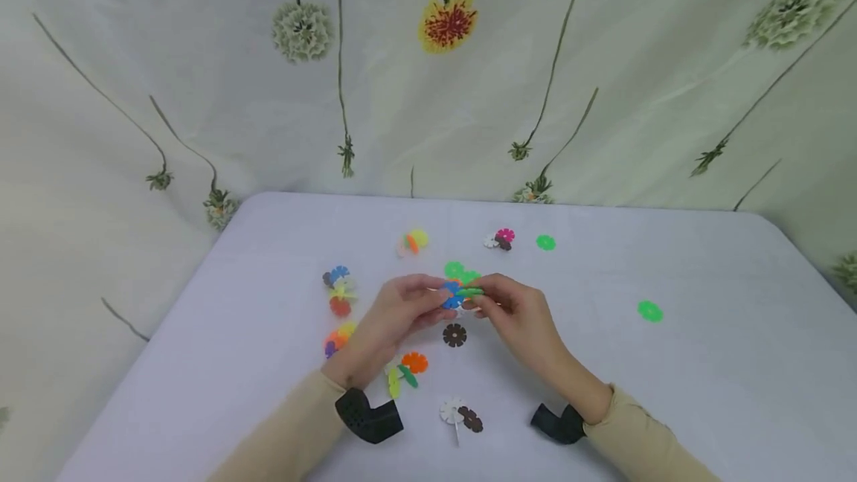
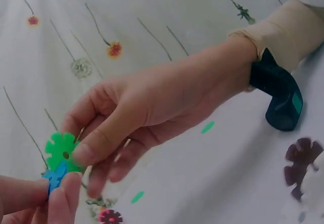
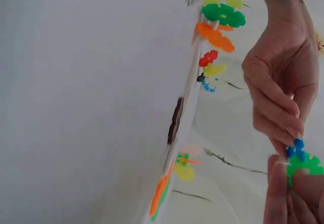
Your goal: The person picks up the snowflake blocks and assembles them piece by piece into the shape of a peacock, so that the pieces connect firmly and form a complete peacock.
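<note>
Head view: blue disc [image 1: 451,296] and green disc [image 1: 472,291] held edge to edge at mid-frame

The blue disc is pinched between thumb and fingers of the left hand [image 1: 402,307]; the green disc is pinched likewise by the right hand [image 1: 518,311]; by these grips the facing notched rims are left uncovered, presumably so that they can meet; the discs are held at an angle to each other, but whether they are interlocked cannot be told. The sleeved forearms [image 1: 281,422] are angled inward from the frame's lower edge; a brown disc [image 1: 454,335] is laid flat just below the hands; a white-and-brown cluster [image 1: 452,412] is placed at lower centre, apparently out of the fingers' way.
</note>
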The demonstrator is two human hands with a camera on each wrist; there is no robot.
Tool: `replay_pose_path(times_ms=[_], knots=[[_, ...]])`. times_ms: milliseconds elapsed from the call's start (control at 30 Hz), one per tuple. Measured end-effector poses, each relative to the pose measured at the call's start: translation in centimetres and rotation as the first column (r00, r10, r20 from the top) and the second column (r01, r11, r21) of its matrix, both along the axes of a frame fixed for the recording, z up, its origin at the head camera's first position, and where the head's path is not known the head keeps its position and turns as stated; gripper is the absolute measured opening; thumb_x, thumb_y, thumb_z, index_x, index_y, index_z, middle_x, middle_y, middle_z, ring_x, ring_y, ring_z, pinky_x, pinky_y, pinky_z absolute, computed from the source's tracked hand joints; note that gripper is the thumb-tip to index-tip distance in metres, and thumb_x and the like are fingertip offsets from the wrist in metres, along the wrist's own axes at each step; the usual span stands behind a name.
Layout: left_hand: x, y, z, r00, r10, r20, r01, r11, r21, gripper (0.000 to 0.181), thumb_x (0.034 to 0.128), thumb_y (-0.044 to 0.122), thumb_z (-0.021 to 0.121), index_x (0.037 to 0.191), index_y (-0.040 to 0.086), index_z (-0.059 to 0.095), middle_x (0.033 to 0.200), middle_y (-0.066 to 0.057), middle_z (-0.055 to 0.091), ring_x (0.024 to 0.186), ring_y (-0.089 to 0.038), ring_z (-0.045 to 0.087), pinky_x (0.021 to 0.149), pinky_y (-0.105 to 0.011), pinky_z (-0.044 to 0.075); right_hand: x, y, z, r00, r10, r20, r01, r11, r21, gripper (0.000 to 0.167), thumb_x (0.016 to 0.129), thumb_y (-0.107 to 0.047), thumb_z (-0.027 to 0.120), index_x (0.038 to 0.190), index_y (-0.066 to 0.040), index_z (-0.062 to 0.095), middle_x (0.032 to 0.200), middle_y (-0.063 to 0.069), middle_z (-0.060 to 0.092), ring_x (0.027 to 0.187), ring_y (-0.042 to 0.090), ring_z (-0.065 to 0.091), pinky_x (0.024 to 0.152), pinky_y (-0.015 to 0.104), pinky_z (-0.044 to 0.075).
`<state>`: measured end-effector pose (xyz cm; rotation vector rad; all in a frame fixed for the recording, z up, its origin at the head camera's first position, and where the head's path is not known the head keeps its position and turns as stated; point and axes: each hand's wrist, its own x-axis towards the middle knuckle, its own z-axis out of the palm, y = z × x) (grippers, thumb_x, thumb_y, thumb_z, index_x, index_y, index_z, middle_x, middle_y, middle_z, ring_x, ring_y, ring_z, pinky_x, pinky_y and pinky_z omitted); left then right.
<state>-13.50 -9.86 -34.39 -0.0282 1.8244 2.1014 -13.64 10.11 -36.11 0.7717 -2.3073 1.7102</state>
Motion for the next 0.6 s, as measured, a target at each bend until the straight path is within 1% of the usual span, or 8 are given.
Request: replay_pose_path(times_ms=[100,167,200,267,300,367,467,600], knots=[[-0.5,-0.5,0.4,0.998,0.016,-0.062,-0.016,1.0,0.005,0.032,0.0901,0.012,0.063,0.118,-0.002,0.057,0.107,-0.018,0.061,0.094,-0.027,0.064,0.085,-0.03,0.048,-0.8,0.2,-0.1,0.991,-0.054,0.119,0.043,0.995,0.091,0.024,0.083,-0.002,0.07,0.105,-0.003,0.061,0.091,0.008,0.064,0.068,0.025,0.064,0.062,0.029,0.054],[-0.6,-0.9,0.6,0.995,0.036,-0.09,-0.036,0.999,0.007,0.03,0.0901,0.009,0.063,0.117,-0.002,0.056,0.107,-0.018,0.06,0.095,-0.027,0.064,0.085,-0.03,0.048,-1.2,0.1,-0.5,0.982,-0.1,0.159,0.056,0.965,0.258,0.023,0.082,-0.011,0.073,0.1,-0.005,0.06,0.087,0.004,0.06,0.066,0.019,0.06,0.061,0.027,0.051],[-0.7,-1.0,0.7,0.994,0.041,-0.1,-0.041,0.999,-0.001,0.029,0.0897,0.008,0.063,0.117,-0.001,0.057,0.107,-0.018,0.059,0.095,-0.028,0.063,0.085,-0.03,0.048,-1.3,-0.1,-0.7,0.98,-0.118,0.162,0.053,0.932,0.358,0.023,0.082,-0.017,0.074,0.097,-0.007,0.06,0.086,0.002,0.057,0.066,0.016,0.057,0.06,0.027,0.05],[-0.8,-1.3,0.6,0.993,0.04,-0.113,-0.042,0.999,-0.016,0.03,0.0883,0.007,0.065,0.116,-0.001,0.057,0.105,-0.018,0.057,0.096,-0.03,0.062,0.086,-0.031,0.048,-1.3,-0.7,-1.1,0.986,-0.118,0.117,0.032,0.827,0.561,0.03,0.078,-0.029,0.077,0.093,-0.009,0.059,0.083,-0.003,0.052,0.063,0.012,0.05,0.057,0.028,0.045],[-0.8,-1.3,0.6,0.993,0.037,-0.115,-0.04,0.999,-0.028,0.031,0.0873,0.007,0.066,0.116,0.0,0.057,0.105,-0.017,0.057,0.097,-0.031,0.061,0.086,-0.031,0.048,-1.3,-1.1,-1.2,0.991,-0.099,0.094,0.017,0.773,0.634,0.034,0.076,-0.034,0.078,0.092,-0.011,0.059,0.083,-0.004,0.05,0.064,0.011,0.048,0.056,0.027,0.043],[-0.8,-1.4,0.5,0.991,0.031,-0.129,-0.039,0.997,-0.059,0.032,0.0855,0.008,0.069,0.115,0.002,0.058,0.101,-0.017,0.056,0.097,-0.034,0.06,0.086,-0.031,0.048,-1.2,-1.8,-1.4,0.996,-0.057,0.068,-0.008,0.702,0.712,0.038,0.073,-0.037,0.079,0.092,-0.011,0.058,0.082,-0.004,0.046,0.062,0.011,0.046,0.054,0.028,0.041],[-0.9,-1.4,0.2,0.99,0.019,-0.136,-0.033,0.994,-0.103,0.034,0.0834,0.009,0.071,0.115,0.004,0.059,0.1,-0.015,0.059,0.097,-0.037,0.057,0.088,-0.033,0.048,-1.4,-2.4,-1.4,0.996,-0.006,0.091,-0.061,0.707,0.705,0.033,0.074,-0.028,0.08,0.09,-0.01,0.057,0.078,-0.003,0.046,0.063,0.013,0.046,0.053,0.027,0.041],[-0.9,-1.4,0.2,0.991,-0.003,-0.133,-0.022,0.983,-0.182,0.034,0.0825,0.013,0.073,0.114,0.004,0.061,0.101,-0.013,0.061,0.096,-0.034,0.058,0.088,-0.037,0.047,-1.7,-1.5,-1.4,0.978,0.056,0.201,-0.159,0.821,0.548,0.02,0.081,-0.011,0.074,0.089,-0.009,0.057,0.073,-0.004,0.052,0.064,0.012,0.051,0.058,0.026,0.046]])
